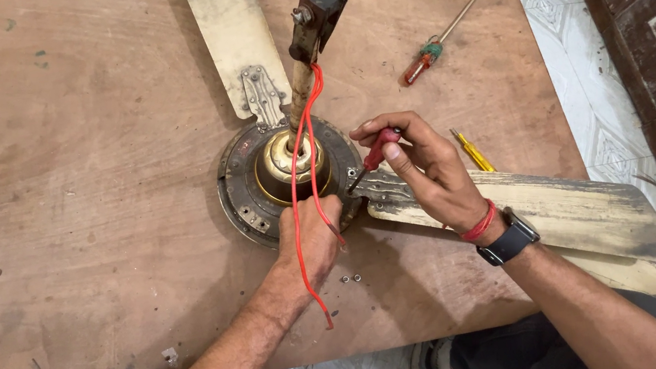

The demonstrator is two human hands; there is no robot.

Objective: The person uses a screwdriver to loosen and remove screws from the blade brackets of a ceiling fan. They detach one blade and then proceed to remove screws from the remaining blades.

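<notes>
On the brown surface (pixel 86 205) lies the fan motor (pixel 290 182), its rod running up and away. The left hand (pixel 310 240) presses closed on the motor's near rim, red wires (pixel 306 214) draped across it. Just to its right, the right hand (pixel 421 165) has its grip closed on a red-handled screwdriver (pixel 372 158); the shaft slants down-left, tip at the rim where the dirty fan blade (pixel 561 213) joins.

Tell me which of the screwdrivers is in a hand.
The red-handled screwdriver in the right hand, tip on the fan motor. The red-and-green one and the yellow one lie loose on the table.
</notes>
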